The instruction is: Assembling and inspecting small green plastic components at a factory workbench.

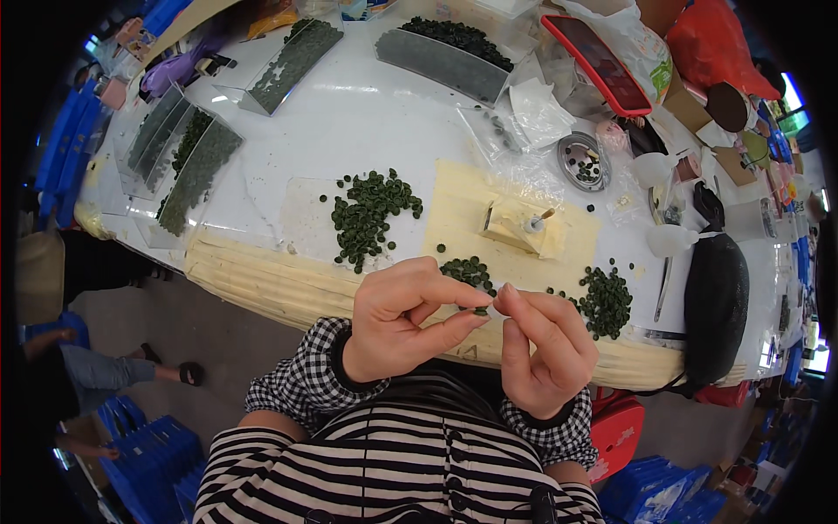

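Small green discs, in hand and in piles

Item 1. Left hand point(397, 319): grip closed to a pinch, with one green disc point(481, 312) between thumb and forefinger, over the tabletop's near edge. We judge that the tip hold leaves most of so small a piece exposed.

Item 2. Right hand point(552, 345): fingertips meet the left's beside the disc, thumb lower. We cannot tell whether this grip has hold of anything; perhaps it steadies the piece.

Item 3. Loose discs, three heaps: left heap point(371, 214), middle heap point(470, 272) just beyond the fingers, right heap point(607, 301). We take their nearness to the edge as a matter of short reach.

Item 4. Yellow sheet point(443, 196), under the middle heap and a yellow-wrapped block point(511, 225); it probably shields the tabletop point(349, 113).

Item 5. Clear trays, with more discs: far tray point(436, 68), left tray point(208, 179). Their walls presumably stop the discs scattering.

Item 6. Round dish point(572, 179), with a few small pieces inside, right of the block.

Item 7. Markings: a plastic bag point(650, 57) at far right bears coloured print, too small and creased for us to read. Beside it lies a red-edged phone point(602, 65); we find no legible label on the trays.
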{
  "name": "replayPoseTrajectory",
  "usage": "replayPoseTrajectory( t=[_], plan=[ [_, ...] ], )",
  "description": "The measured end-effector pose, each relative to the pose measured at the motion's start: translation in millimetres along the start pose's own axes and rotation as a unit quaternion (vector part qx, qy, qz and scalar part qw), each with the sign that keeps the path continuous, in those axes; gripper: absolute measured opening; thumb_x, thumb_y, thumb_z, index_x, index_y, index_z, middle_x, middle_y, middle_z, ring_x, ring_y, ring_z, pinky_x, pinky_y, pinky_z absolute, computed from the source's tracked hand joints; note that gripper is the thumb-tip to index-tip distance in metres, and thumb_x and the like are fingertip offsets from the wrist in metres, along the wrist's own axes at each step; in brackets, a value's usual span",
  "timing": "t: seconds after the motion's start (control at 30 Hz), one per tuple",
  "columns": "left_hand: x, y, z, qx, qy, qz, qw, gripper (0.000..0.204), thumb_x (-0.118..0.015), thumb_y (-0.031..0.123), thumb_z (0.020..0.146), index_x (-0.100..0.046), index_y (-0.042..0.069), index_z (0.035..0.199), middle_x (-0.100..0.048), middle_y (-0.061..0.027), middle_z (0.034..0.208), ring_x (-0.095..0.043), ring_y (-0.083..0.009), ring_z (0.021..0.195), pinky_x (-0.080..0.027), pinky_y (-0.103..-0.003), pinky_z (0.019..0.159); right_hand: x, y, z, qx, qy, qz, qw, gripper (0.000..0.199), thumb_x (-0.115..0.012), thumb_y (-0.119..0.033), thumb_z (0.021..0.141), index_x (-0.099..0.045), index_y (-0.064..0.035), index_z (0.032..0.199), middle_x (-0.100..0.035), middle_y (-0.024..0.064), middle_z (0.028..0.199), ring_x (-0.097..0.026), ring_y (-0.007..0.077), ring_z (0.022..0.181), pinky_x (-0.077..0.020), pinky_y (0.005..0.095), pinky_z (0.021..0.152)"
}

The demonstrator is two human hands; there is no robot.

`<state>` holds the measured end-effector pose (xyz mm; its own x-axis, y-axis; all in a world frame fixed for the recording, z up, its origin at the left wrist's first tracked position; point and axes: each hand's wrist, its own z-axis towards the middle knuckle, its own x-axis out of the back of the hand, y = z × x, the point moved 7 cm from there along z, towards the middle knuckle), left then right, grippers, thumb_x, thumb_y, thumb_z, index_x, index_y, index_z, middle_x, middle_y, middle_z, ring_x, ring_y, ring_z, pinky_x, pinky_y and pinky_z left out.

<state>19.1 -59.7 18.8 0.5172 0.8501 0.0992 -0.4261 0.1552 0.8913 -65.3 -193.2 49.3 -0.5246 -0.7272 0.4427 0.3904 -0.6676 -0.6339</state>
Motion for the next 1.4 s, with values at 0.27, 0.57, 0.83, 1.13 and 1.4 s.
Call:
replayPoseTrajectory(
  t=[0.27,0.57,0.83,1.13,1.4],
  plan=[
    [0.4,-0.7,-0.6,0.010,0.001,-0.002,1.000,0.023,-0.079,0.003,0.070,-0.072,0.007,0.092,-0.038,0.0072,0.056,-0.033,-0.0051,0.051,-0.025,-0.022,0.048,-0.3,-0.4,-0.6,0.006,0.006,0.001,1.000,0.033,-0.068,0.010,0.072,-0.070,0.0009,0.104,-0.067,0.0122,0.087,-0.065,0.0210,0.069,-0.0523,0.0268,0.061],
    [1.0,-0.6,-0.3,0.012,0.003,-0.002,1.000,0.022,-0.079,0.003,0.071,-0.071,0.007,0.091,-0.037,0.0073,0.056,-0.033,-0.0050,0.051,-0.025,-0.022,0.048,-1.2,0.0,-0.4,0.009,0.007,0.002,1.000,0.033,-0.068,0.009,0.072,-0.070,0.0014,0.104,-0.067,0.0125,0.086,-0.064,0.0208,0.068,-0.0519,0.0269,0.060],
    [0.9,-1.7,-1.6,0.014,0.004,-0.006,1.000,0.021,-0.078,0.003,0.071,-0.071,0.007,0.090,-0.040,0.0069,0.056,-0.033,-0.0052,0.051,-0.026,-0.022,0.048,-1.0,-0.4,-0.4,0.008,0.007,0.000,1.000,0.032,-0.068,0.009,0.072,-0.070,0.0015,0.103,-0.067,0.0126,0.085,-0.064,0.0210,0.068,-0.0519,0.0269,0.060],
    [0.8,0.1,-1.2,-0.022,0.004,-0.003,1.000,0.026,-0.077,0.000,0.069,-0.071,0.010,0.092,-0.036,0.0057,0.055,-0.032,-0.0045,0.048,-0.023,-0.022,0.046,-0.6,-0.7,-0.8,0.006,0.008,0.002,1.000,0.032,-0.068,0.009,0.072,-0.070,0.0011,0.103,-0.067,0.0125,0.086,-0.064,0.0208,0.068,-0.0520,0.0271,0.060],
    [1.1,-4.4,-2.0,0.009,-0.007,-0.030,0.999,0.021,-0.075,0.002,0.069,-0.068,0.009,0.087,-0.033,0.0064,0.054,-0.032,-0.0052,0.050,-0.025,-0.022,0.048,-3.7,-0.6,-1.6,0.008,0.005,0.013,1.000,0.033,-0.068,0.009,0.071,-0.070,0.0015,0.103,-0.067,0.0127,0.085,-0.063,0.0206,0.066,-0.0508,0.0271,0.058]
  ],
)
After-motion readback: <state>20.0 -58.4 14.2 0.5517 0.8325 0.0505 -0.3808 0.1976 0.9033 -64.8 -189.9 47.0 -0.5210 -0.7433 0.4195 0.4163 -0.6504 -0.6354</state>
